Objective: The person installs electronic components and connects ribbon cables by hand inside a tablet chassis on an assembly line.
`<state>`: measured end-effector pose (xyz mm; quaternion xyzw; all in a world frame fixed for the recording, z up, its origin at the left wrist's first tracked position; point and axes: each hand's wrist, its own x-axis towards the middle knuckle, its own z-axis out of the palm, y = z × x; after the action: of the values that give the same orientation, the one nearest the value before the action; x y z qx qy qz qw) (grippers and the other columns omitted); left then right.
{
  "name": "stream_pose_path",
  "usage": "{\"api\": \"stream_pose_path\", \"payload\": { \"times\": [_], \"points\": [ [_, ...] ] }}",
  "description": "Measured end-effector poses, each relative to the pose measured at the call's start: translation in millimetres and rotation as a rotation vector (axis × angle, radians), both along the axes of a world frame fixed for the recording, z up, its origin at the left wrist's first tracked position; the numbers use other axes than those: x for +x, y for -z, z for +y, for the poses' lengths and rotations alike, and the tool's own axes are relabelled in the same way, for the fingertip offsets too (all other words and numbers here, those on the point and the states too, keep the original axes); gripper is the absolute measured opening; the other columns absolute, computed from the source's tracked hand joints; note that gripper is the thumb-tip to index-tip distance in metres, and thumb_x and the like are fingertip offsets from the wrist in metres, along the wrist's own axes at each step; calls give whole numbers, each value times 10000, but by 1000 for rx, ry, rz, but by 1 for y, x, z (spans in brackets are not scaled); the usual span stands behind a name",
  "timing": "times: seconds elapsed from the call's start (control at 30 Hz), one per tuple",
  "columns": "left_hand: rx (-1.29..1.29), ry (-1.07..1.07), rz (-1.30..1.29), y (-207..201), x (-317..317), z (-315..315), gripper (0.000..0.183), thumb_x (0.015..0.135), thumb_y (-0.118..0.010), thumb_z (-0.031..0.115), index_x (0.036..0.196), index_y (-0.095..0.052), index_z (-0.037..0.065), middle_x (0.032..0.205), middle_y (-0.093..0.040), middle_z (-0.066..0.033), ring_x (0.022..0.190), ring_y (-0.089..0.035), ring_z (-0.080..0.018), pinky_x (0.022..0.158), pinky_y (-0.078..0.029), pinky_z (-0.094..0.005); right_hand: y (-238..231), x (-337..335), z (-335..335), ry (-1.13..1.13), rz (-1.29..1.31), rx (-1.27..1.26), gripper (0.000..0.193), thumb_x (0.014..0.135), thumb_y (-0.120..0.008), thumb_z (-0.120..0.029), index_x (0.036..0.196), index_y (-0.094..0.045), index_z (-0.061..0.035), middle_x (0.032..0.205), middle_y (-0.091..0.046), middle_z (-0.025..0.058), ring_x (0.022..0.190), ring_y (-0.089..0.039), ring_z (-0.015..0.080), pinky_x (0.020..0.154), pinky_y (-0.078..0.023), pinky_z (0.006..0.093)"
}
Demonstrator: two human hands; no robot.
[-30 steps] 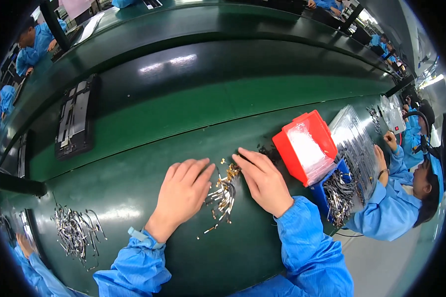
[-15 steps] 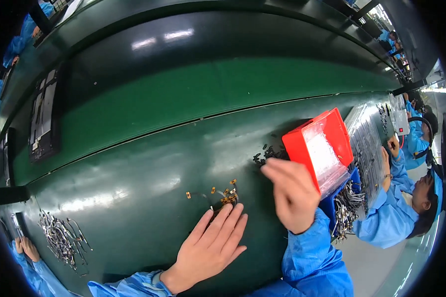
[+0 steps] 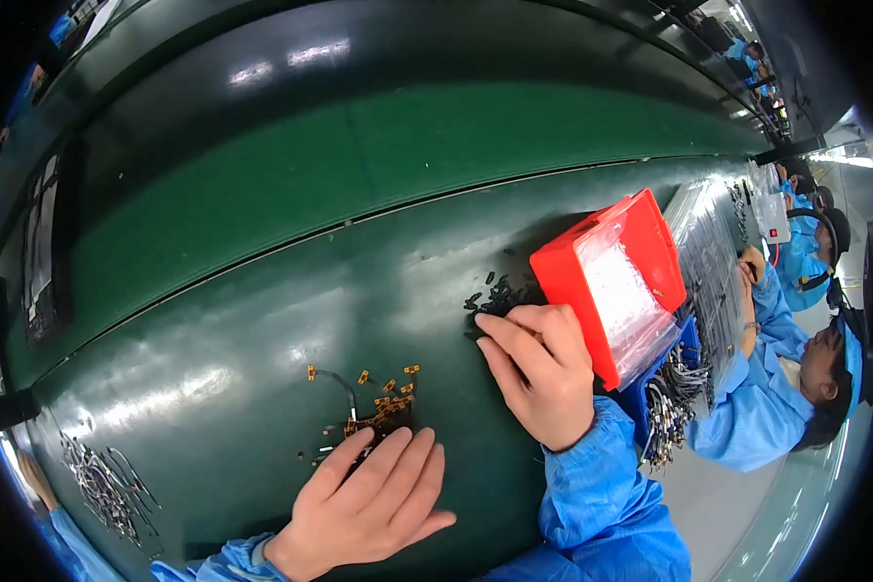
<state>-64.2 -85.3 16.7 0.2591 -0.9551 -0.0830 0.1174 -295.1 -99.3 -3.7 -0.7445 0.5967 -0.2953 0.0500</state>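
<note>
My left hand point(image 3: 364, 509) lies with fingers spread at the near side of a small heap of flex cables with orange-gold ends point(image 3: 390, 407). Its fingertips reach the heap and partly cover it. One dark cable stretches out to the heap's left. To the right, my right hand point(image 3: 543, 369) hangs over a pile of small black parts point(image 3: 500, 294). The index fingertip is at the pile's near edge, with the thumb a little apart below it. Nothing shows between those two fingers; the other fingers are curled.
A red bin point(image 3: 570, 267) with clear plastic stands right of the black parts. Beside it are a blue bin point(image 3: 689, 339) of cables and stacked clear trays point(image 3: 703, 252). More cables point(image 3: 107, 490) lie at left. A co-worker in blue point(image 3: 761, 407) sits at right.
My right hand has come down to the black parts, its index finger reaching out. My left hand has drawn back toward me, uncovering more of the flex cables. The whole view has shifted slightly.
</note>
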Motion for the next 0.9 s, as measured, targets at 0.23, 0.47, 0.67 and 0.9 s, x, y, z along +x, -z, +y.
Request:
{"api": "stream_pose_path", "payload": {
  "times": [0.23, 0.47, 0.67, 0.9],
  "points": [
    [-151, -217, -10, 17, -19, -4, 403, 951, -477, 469, 1032, -675, 127, 1127, -669, -25, 1085, -579, -174, 890, -452, -336, 9, 2, -2, -39, -61, 34, 256, 698, -774, 40, 936, -706, -25, 880, -607, 94, 789, -571, 269, 694, -486, 349],
    [-73, -63, 18, 25, -15, -11, 422, 955, -466, 499, 1066, -655, 139, 1226, -649, -29, 1139, -569, -164, 940, -425, -331, 3, -6, -1, -134, -91, 122, 272, 686, -740, 41, 945, -718, -37, 924, -626, 84, 828, -576, 269, 728, -494, 350],
    [-55, -19, 53, 26, -10, -9, 414, 962, -455, 495, 1075, -644, 145, 1231, -657, -18, 1150, -576, -153, 933, -430, -319, -5, -1, 0, -79, -125, 144, 339, 672, -746, 47, 997, -736, -51, 932, -638, 72, 838, -570, 263, 746, -497, 351],
    [-54, -13, 58, 29, -18, -9, 436, 967, -460, 475, 1078, -676, 114, 1207, -667, -60, 1128, -589, -212, 913, -458, -362, 5, 2, -1, -68, 10, 96, 233, 692, -757, -20, 910, -683, -56, 873, -619, 48, 811, -567, 252, 700, -458, 355]
  ]
}}
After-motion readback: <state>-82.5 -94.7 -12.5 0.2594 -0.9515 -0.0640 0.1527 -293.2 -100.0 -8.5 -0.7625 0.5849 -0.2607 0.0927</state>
